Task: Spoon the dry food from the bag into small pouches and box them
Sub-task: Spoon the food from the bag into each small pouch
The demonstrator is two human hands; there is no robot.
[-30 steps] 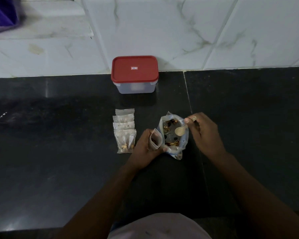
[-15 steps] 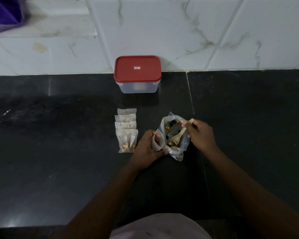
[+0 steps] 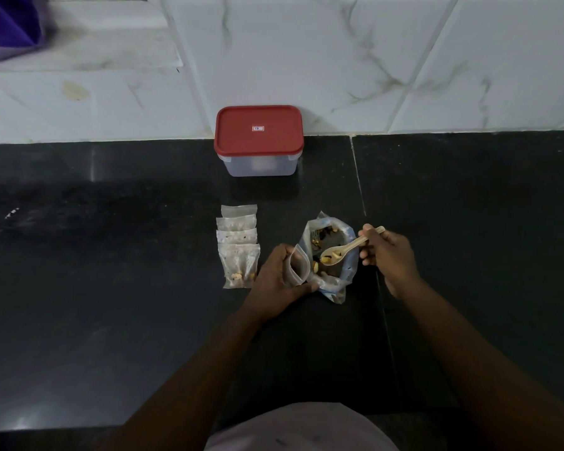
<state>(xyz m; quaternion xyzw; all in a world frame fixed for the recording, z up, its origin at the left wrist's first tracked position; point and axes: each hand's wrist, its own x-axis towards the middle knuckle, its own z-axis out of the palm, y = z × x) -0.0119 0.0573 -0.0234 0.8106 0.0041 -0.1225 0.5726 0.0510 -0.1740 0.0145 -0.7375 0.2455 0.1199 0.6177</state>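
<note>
1. Four filled pouches (image 3: 239, 252) lie overlapped in a short row on the counter (image 3: 111, 288), about midway between its front and back edges. They sit just left of the working hands, probably so each finished one can be laid aside without a reach.
2. The box (image 3: 261, 166) stands at the counter's back edge against the wall (image 3: 339, 60), its red lid (image 3: 259, 130) on. Boxing looks like a step not yet begun.
3. The left hand (image 3: 275, 281) curls round a small pouch (image 3: 298, 266), thumb and fingers spreading its mouth open and turning it toward the bag, touching the bag's left rim, so spills would fall back in.
4. The bag (image 3: 332, 286) sits open on the counter between the hands, its mouth gaping upward for the spoon.
5. The spoon (image 3: 349, 247) hovers level over the bag's mouth, bowl loaded with dry food (image 3: 331, 256) and pointed at the pouch.
6. The right hand (image 3: 389, 255) pinches the spoon's handle end with curled fingers, a light hold that suits tipping.
</note>
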